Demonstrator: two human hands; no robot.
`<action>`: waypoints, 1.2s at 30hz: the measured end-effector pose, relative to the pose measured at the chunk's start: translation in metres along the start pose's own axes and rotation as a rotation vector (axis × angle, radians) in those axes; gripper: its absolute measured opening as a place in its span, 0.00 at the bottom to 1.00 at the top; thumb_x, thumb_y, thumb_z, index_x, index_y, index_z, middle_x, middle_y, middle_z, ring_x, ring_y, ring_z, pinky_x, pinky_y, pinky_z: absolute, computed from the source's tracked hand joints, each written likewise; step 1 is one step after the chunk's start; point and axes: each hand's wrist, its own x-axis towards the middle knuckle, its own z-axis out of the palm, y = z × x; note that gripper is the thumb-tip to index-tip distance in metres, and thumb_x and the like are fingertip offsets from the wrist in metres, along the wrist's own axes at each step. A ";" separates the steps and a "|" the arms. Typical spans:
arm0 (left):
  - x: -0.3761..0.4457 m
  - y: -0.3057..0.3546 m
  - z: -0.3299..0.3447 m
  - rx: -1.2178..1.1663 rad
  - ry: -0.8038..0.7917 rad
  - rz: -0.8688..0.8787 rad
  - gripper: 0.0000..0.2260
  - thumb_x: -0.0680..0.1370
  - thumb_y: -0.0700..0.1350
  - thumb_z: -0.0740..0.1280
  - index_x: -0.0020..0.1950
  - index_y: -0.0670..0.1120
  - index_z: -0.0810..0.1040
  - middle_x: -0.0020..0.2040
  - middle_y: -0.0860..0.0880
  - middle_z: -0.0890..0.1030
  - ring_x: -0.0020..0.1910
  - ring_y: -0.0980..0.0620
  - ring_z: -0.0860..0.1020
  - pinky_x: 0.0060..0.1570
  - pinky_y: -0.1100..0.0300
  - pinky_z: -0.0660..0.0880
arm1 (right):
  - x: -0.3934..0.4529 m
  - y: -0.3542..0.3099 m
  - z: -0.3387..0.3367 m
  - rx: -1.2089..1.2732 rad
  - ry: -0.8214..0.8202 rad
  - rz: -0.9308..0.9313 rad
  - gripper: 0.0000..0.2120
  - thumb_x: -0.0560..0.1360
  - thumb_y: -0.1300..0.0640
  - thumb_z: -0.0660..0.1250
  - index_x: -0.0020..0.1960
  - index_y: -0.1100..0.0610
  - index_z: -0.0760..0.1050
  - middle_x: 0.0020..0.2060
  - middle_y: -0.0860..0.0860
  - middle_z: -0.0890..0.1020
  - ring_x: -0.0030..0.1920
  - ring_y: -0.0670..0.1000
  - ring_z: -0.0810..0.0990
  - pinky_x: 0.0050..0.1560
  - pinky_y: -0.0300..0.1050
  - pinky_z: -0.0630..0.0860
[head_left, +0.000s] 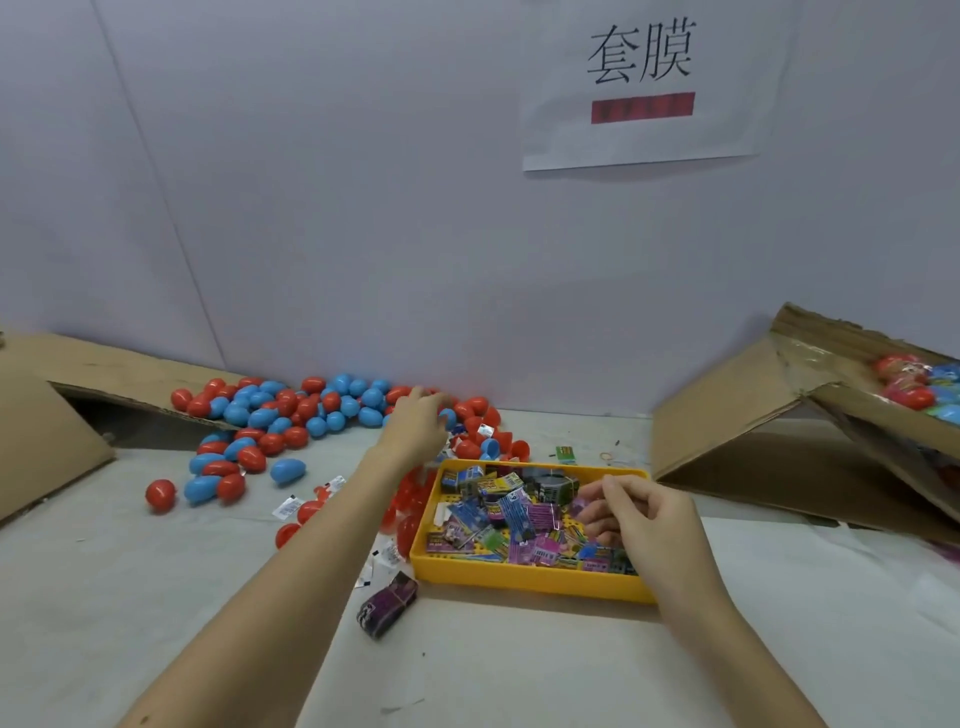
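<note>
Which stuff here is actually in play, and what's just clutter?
In use: left hand at the red and blue eggs; right hand over the packets in the yellow tray.
Lying about: purple bundle, green packet, rubber band, wall sign.

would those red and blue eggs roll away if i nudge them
Probably: the eggs are smooth, rounded and loose on the flat table, with a few strays beyond the pile. Open halves suggest hollow plastic, so likely light.
</note>
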 end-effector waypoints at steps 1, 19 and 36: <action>0.008 -0.003 0.005 0.080 -0.053 0.003 0.17 0.84 0.42 0.62 0.73 0.46 0.74 0.70 0.41 0.73 0.68 0.40 0.72 0.67 0.46 0.72 | 0.001 0.001 0.000 0.005 0.000 -0.002 0.13 0.84 0.58 0.62 0.48 0.59 0.84 0.36 0.55 0.85 0.37 0.51 0.85 0.38 0.39 0.80; -0.119 0.071 -0.011 -0.773 0.037 0.143 0.17 0.80 0.42 0.70 0.68 0.52 0.76 0.57 0.56 0.80 0.53 0.64 0.79 0.49 0.74 0.76 | -0.006 -0.002 0.001 0.044 -0.035 -0.086 0.10 0.84 0.62 0.63 0.53 0.58 0.83 0.40 0.56 0.86 0.41 0.52 0.85 0.42 0.40 0.81; -0.169 0.091 0.008 -0.885 0.077 0.262 0.14 0.79 0.40 0.72 0.64 0.48 0.78 0.57 0.53 0.81 0.52 0.57 0.82 0.54 0.58 0.82 | -0.013 -0.003 0.000 -0.087 -0.107 -0.124 0.10 0.81 0.51 0.67 0.55 0.55 0.83 0.43 0.48 0.86 0.43 0.45 0.84 0.42 0.38 0.81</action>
